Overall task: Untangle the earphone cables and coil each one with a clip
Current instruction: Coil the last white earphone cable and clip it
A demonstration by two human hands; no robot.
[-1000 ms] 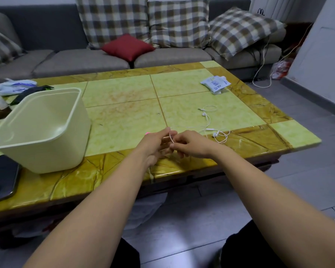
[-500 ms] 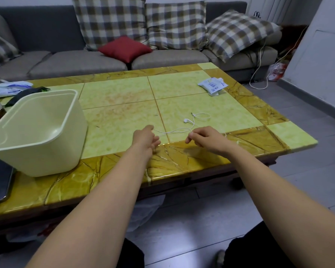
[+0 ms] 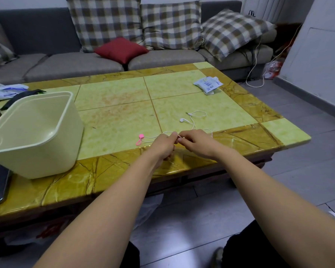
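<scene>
Step, as I judge it: coiling 1 earphone lead, early, with the clip not yet on. I see no tangle in the part that shows, and only 1 lead.

- Near edge of the table (image 3: pixel 104 171): both forearms reach over it and the hands meet just inside, right of the middle.
- Left hand (image 3: pixel 163 146): fingers curled, thumb and forefinger pinching the earphone cable (image 3: pixel 193 124). I cannot tell whether any loops are gathered under the palm.
- Right hand (image 3: pixel 194 141): also curled, fingertips nipping the same cable, touching the left hand's fingertips.
- Pink clip (image 3: pixel 141 136): flat on the table just left of the left hand, in neither hand. A thin run of cable leads from it to the pinch.
- Beyond the hands: the rest of the cable trails loose toward the table's middle, ending in 1 earbud (image 3: pixel 182 120) and the plug (image 3: pixel 188 113) on an open loop.
- Left edge: cream tub (image 3: pixel 37 132). Far right corner: white packet (image 3: pixel 208 85).

Next move, my guess: draw the slack in loop by loop with the right hand while the left keeps the bundle, then reach for the clip. The cable is thin and limp, so loops may spring apart if the pinch eases.
</scene>
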